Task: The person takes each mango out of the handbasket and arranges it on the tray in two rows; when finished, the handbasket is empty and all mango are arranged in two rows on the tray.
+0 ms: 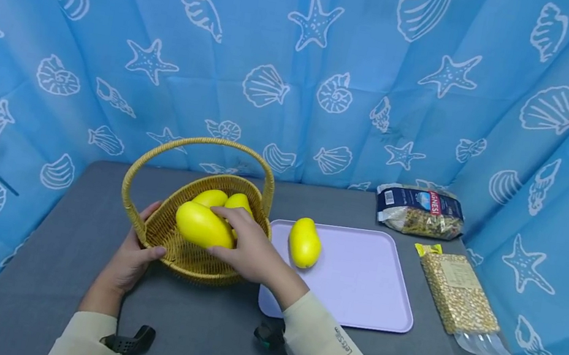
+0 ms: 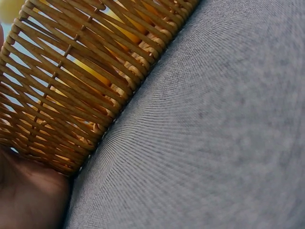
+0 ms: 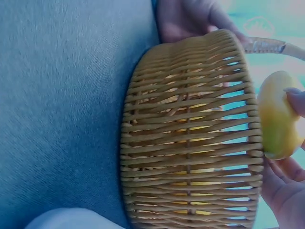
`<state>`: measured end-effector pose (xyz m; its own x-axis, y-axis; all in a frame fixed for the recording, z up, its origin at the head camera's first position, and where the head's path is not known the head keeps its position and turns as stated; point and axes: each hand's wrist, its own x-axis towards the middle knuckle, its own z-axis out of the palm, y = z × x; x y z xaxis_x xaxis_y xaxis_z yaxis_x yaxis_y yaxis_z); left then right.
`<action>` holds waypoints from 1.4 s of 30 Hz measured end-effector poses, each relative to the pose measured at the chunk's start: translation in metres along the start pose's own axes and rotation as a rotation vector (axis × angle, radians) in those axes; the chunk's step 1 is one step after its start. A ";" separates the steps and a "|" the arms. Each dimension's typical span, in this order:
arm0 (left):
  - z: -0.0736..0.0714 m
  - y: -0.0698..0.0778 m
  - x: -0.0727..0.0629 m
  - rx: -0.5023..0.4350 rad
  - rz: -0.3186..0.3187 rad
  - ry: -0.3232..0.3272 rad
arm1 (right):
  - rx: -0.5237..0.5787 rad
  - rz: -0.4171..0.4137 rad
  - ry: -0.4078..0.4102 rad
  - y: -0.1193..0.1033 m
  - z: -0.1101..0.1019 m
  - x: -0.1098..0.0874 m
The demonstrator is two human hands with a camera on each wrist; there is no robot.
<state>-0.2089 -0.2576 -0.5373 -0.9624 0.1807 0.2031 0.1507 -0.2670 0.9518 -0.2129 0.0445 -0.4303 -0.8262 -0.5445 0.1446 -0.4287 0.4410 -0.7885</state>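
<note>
In the head view my right hand grips a yellow mango over the wicker basket. The right wrist view has this mango at the basket's rim, fingers and thumb around it. More yellow mangoes lie inside, partly hidden behind the held one. My left hand holds the basket's left side near the handle base, thumb on the rim and fingers behind the outer wall. Through the weave in the left wrist view, yellow shows inside the basket. Another mango lies on the lilac tray, to the right.
Behind the tray, a pasta bag lies near the curtain. A clear pack of pale grains or beans rests right of the tray. A grey cloth covers the table.
</note>
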 end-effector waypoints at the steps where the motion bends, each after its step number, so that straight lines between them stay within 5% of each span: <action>1: 0.000 0.000 0.000 -0.002 0.005 -0.005 | 0.012 0.000 0.008 -0.001 -0.001 -0.003; 19: 0.000 0.000 -0.001 -0.006 0.002 0.018 | 0.177 -0.015 0.144 0.010 -0.025 -0.062; 42: 0.003 0.002 0.000 0.000 -0.030 0.034 | 0.135 0.082 0.406 0.041 -0.091 -0.110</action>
<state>-0.2078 -0.2549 -0.5347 -0.9736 0.1562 0.1664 0.1217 -0.2618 0.9574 -0.1730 0.1875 -0.4246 -0.9438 -0.1747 0.2804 -0.3263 0.3595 -0.8743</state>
